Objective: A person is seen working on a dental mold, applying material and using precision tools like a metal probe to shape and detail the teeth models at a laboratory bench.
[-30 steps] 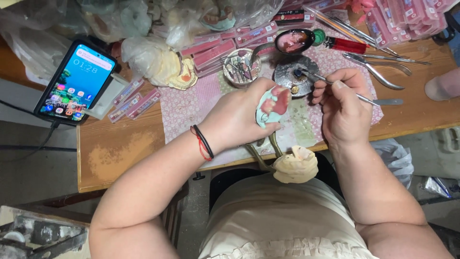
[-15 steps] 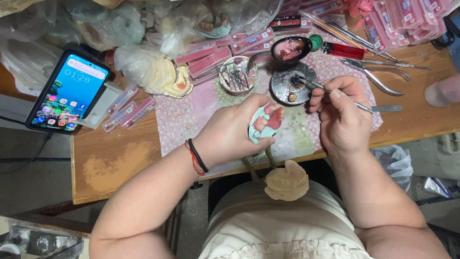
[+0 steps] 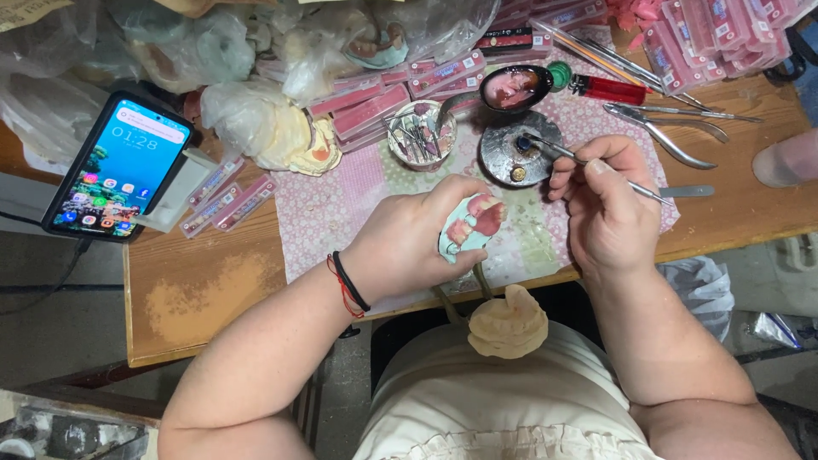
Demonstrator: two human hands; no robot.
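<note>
Holding a dental model (image 3: 471, 228) in the left hand (image 3: 409, 243), fingers wrapped round it from below and the side, just above the front edge of the worktop (image 3: 196, 290). Model: pale mint-green cast base, pink wax gum on top, a few small whitish teeth set in the pink. Teeth side faces up toward the camera; base mostly hidden by the fingers.

Right hand (image 3: 609, 213) fingers pinched on a thin metal instrument (image 3: 596, 169), pen-style grip. Its tip sits at a round dark metal dish (image 3: 520, 149) with a small blue spot; can't tell if the tip touches it.

A second cast (image 3: 509, 322), beige, with a tooth arch, lies on the person's lap below the worktop edge, apart from both hands.

Around it: pink patterned cloth (image 3: 341, 200) under the work area, a small cup of burs (image 3: 420, 135), a dark spoon with pink wax (image 3: 515, 88), a red lighter (image 3: 609, 88), pliers (image 3: 665, 140), and a flat spatula (image 3: 686, 192) to the right. Phone (image 3: 118, 166) with its screen lit at far left, well apart. Trays of spare teeth (image 3: 375, 102) along the back.
</note>
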